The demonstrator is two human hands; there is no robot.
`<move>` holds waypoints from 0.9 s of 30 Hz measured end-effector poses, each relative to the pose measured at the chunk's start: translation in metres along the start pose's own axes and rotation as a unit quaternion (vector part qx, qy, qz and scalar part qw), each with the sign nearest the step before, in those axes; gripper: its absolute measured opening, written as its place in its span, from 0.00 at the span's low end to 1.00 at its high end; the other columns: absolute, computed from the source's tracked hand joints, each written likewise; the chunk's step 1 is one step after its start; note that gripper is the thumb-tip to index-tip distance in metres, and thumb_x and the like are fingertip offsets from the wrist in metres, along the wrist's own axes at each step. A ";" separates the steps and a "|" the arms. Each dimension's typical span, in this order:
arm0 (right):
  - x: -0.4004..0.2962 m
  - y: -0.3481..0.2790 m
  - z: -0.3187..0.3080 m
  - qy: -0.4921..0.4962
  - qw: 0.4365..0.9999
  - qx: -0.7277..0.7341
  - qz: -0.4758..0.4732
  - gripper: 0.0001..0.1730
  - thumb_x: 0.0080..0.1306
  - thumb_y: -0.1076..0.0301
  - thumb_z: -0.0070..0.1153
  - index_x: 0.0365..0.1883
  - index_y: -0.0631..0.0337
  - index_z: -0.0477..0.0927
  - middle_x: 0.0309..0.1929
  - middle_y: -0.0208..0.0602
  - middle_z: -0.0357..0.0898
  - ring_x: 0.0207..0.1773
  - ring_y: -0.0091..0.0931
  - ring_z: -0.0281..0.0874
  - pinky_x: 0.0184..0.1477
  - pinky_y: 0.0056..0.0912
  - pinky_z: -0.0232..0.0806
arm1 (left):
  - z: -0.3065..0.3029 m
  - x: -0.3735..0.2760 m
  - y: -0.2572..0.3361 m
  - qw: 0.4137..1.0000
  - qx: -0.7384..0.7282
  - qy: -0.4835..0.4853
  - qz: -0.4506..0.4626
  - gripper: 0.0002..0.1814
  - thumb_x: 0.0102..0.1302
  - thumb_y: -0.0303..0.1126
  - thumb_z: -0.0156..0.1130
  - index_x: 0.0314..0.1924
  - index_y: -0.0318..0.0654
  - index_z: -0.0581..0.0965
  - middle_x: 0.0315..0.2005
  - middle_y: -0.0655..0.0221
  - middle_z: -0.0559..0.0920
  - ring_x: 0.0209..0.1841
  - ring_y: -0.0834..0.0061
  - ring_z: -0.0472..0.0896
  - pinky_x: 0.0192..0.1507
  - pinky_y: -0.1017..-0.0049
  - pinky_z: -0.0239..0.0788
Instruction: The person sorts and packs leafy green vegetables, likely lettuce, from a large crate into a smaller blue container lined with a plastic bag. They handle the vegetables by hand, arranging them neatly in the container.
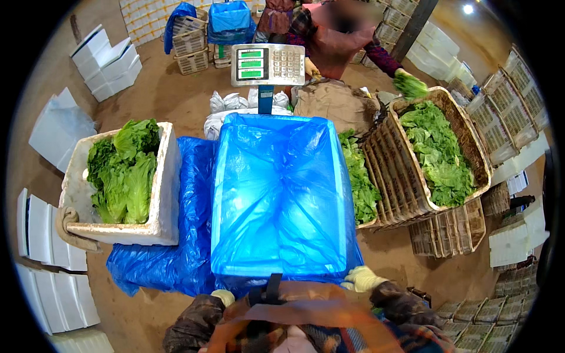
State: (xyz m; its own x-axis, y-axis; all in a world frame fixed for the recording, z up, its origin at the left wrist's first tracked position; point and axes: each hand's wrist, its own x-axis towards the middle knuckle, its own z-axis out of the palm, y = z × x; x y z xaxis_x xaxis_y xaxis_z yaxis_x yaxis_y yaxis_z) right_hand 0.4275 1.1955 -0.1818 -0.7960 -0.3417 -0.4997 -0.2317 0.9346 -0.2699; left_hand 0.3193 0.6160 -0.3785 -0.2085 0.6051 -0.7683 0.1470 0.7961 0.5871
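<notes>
Before me stands a box lined with a blue plastic bag (282,189), the film folded over its rim. My right hand (364,279), in a pale glove, has its fingers curled on the bag's edge at the near right corner. My left hand (224,296), also gloved, is at the near left side against the film; its fingers are hidden. To the left, a white foam box (165,185) holds several heads of leafy lettuce (126,176). Behind the lined box rises a scale's display (268,65) with green readouts and a keypad.
At right, stacked plastic crates (384,176) carry lettuce (435,154) in the top one. Another person (340,44) across from me holds a leafy bunch (409,85) over it. Blue film (194,212) lies under the foam box. White foam boxes (57,295) line the left side.
</notes>
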 end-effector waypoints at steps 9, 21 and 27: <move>0.168 -0.027 0.086 -0.010 0.998 0.029 0.063 0.23 0.74 0.49 0.51 0.42 0.59 0.88 0.40 0.43 0.87 0.43 0.42 0.84 0.49 0.49 0.73 | -0.029 0.155 0.028 0.958 -0.094 0.258 -0.084 0.14 0.66 0.39 0.64 0.48 0.44 0.85 0.37 0.60 0.87 0.35 0.51 0.83 0.37 0.56 0.74; 0.148 -0.023 0.132 0.048 0.998 0.037 0.009 0.21 0.73 0.52 0.51 0.43 0.60 0.86 0.40 0.47 0.86 0.42 0.44 0.84 0.46 0.51 0.74 | 0.044 0.293 0.001 0.886 -0.117 0.423 -0.150 0.16 0.66 0.36 0.62 0.53 0.46 0.83 0.39 0.59 0.87 0.38 0.52 0.83 0.39 0.56 0.75; 0.129 -0.012 0.140 0.028 1.000 0.014 -0.002 0.20 0.73 0.54 0.51 0.44 0.60 0.86 0.40 0.48 0.85 0.41 0.44 0.84 0.45 0.53 0.74 | 0.079 0.256 0.039 0.869 -0.121 0.452 -0.163 0.18 0.66 0.35 0.61 0.56 0.46 0.81 0.40 0.59 0.86 0.39 0.52 0.83 0.41 0.56 0.75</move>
State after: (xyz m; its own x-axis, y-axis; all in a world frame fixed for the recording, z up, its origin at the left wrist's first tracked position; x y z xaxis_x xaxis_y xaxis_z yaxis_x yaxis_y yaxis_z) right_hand 0.4063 1.1261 -0.3583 -0.8249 -0.3395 -0.4519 -0.2209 0.9296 -0.2950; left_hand 0.3477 0.8029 -0.5720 -0.8907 0.0065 -0.4546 -0.2473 0.8321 0.4964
